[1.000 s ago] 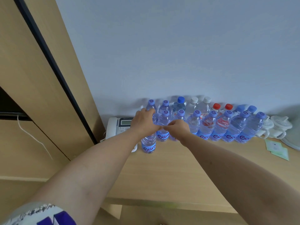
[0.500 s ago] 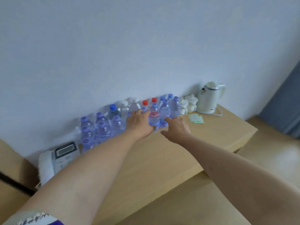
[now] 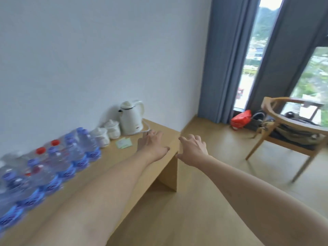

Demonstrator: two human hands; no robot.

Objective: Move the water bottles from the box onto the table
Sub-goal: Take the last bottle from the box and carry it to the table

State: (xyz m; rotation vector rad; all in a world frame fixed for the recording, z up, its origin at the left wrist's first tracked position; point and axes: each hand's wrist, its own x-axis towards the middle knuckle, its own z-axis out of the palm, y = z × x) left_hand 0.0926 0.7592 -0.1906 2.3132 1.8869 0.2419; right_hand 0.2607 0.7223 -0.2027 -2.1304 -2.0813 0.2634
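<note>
Both hands, left (image 3: pixel 152 145) and right (image 3: pixel 192 150), hold nothing, fingers (image 3: pixel 184 139) spread wide, well apart from the bottles (image 3: pixel 58 164) at the lower left on the counter (image 3: pixel 138 176).

The table (image 3: pixel 156 167) is finished in pale, matt wood laminate, smooth throughout. The water bottles (image 3: pixel 74 157) are formed of clear glossy plastic, wrapped in blue film labels. The kettle (image 3: pixel 131 119) is moulded in glossy white plastic. The chair (image 3: pixel 291 132) is built of bent wood; the curtains (image 3: pixel 229 59) are made of matt grey-blue cloth.
</note>
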